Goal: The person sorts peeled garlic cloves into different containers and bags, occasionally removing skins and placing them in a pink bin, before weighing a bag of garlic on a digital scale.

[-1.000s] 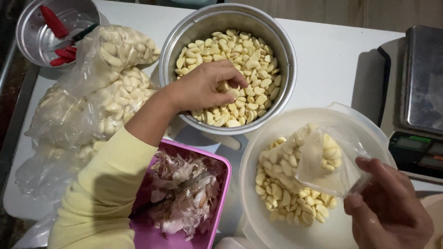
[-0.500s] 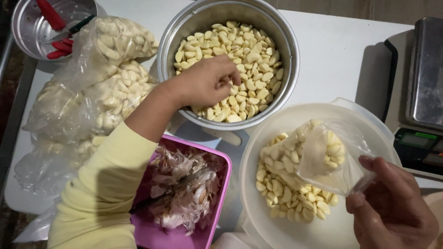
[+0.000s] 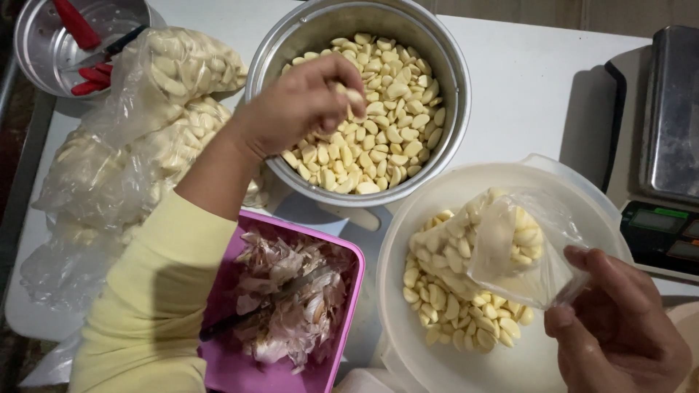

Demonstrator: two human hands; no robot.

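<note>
Seen from above, looking down at a white table [image 3: 531,94] covered with peeled garlic.

Nearest, at the lower right, the right hand [image 3: 619,335] pinches the edge of a small clear bag [image 3: 520,251] partly filled with cloves. Thumb and fingers are closed on the plastic, and the bag hangs with its mouth open over a white plastic bowl [image 3: 582,196] that has more cloves in a loose pile on its floor.

At the lower left, a pink tub [image 3: 349,280] holds papery garlic skins and a dark-handled knife [image 3: 247,316]. The left arm, in a yellow sleeve [image 3: 156,291], crosses above it.

Further away, in the middle, the left hand [image 3: 302,102] is lifted above a large steel pot [image 3: 451,80] of cloves [image 3: 393,124]. Its fingers are curled shut around a few cloves, one showing at the fingertips. Half a second ago this hand was lower, down among the cloves in the pot; now it has come up clear of them with a small handful, while the right hand has kept the bag in the same place over the bowl.

On the far left lie filled clear bags of garlic [image 3: 153,124], with a steel bowl [image 3: 44,44] of red-handled tools behind them. At the far right sits a kitchen scale [image 3: 666,145].
</note>
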